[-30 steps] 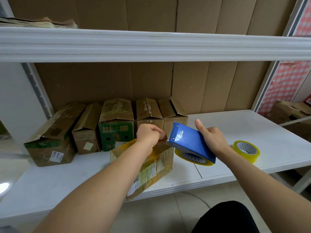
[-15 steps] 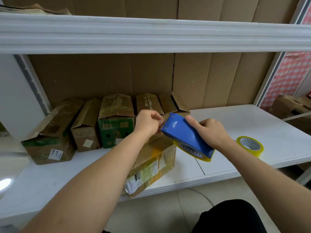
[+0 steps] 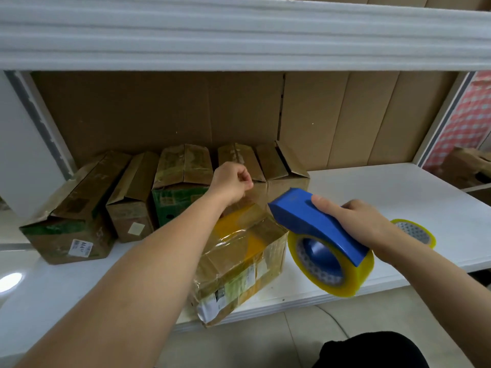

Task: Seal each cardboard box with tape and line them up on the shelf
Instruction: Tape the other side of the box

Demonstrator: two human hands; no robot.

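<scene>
the cardboard box (image 3: 239,264) being sealed is brown and worn, with creased flaps, a white printed label on its near end and green-and-yellow print down its side; a strip of clear yellowish tape (image 3: 236,232) runs wrinkled and glossy across its top, over a bright yellow patch; the box sits slantwise on the white shelf (image 3: 398,208), its near corner jutting over the front edge; behind it, along the cardboard back wall, five more boxes stand in a row (image 3: 183,181), their top flaps closed and creased, the leftmost tilted outward and bearing a small barcode label.

the left hand (image 3: 231,184) hovers above the far end of the box with its fingers curled and fingertips pressed together as if pinching; whether the tape end is between them cannot be told, as the film is too clear to trace there; the right hand (image 3: 356,221) is wrapped around the blue tape dispenser (image 3: 313,224), thumb along its top, holding it just to the right of the box and level with its lid; the dispenser carries a fat yellow roll (image 3: 332,266) that hangs past the shelf's front edge; its nose points toward the box's far right corner, close to but apart from the left hand.

a spare roll of tape (image 3: 417,232) lies flat on the shelf just behind the right wrist.
</scene>
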